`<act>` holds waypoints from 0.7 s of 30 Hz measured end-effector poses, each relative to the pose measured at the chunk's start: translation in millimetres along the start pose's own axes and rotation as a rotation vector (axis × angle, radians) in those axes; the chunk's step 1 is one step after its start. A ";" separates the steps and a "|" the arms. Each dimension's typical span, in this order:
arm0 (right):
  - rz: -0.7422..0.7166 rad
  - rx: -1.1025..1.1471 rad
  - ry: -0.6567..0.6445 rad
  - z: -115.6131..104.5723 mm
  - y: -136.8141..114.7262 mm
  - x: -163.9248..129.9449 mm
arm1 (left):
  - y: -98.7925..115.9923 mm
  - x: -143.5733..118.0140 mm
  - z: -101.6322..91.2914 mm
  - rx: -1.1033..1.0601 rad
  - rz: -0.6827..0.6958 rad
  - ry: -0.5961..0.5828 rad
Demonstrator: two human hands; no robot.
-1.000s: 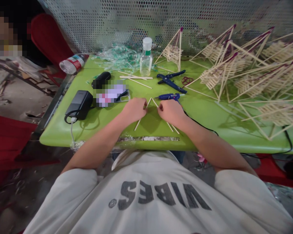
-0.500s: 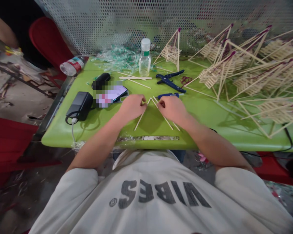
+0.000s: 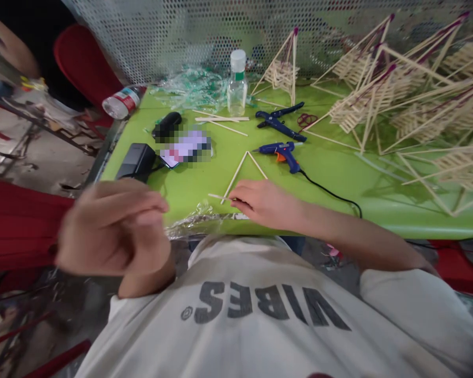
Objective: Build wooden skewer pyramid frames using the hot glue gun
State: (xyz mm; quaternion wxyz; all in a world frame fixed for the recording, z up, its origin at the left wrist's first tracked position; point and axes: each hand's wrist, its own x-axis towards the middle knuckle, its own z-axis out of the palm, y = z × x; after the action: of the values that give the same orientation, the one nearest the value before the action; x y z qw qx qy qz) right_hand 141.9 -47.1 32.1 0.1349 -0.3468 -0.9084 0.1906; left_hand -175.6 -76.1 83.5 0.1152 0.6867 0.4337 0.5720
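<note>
The right hand (image 3: 266, 203) pinched a loose bamboo stick (image 3: 219, 197) beneath the glued stick V (image 3: 244, 170); the left hand (image 3: 112, 228) hung empty, fingers loosely curled. Next, seemingly, aligning that crosspiece.

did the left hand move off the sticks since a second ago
Yes. The left hand has lifted off the stick triangle and pulled back past the near edge of the green table, toward the body; the right hand is at a stick.
</note>
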 end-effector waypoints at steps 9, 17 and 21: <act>0.131 -0.003 0.082 13.0 9.2 -47.3 | -52.3 -76.5 61.4 0.414 -0.028 -0.722; 0.369 0.008 0.412 7.0 61.5 -164.5 | -60.9 -81.5 66.1 0.414 0.027 -0.678; 0.413 0.057 0.446 8.4 65.1 -185.4 | -62.2 -80.7 69.8 0.458 0.068 -0.653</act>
State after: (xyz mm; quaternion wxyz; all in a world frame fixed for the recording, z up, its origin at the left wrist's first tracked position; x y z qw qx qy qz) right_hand 310.5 -130.9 -25.0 0.2994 -0.5533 -0.7609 0.1587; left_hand -140.2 -74.1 -34.8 0.0720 0.8543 0.4674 0.2157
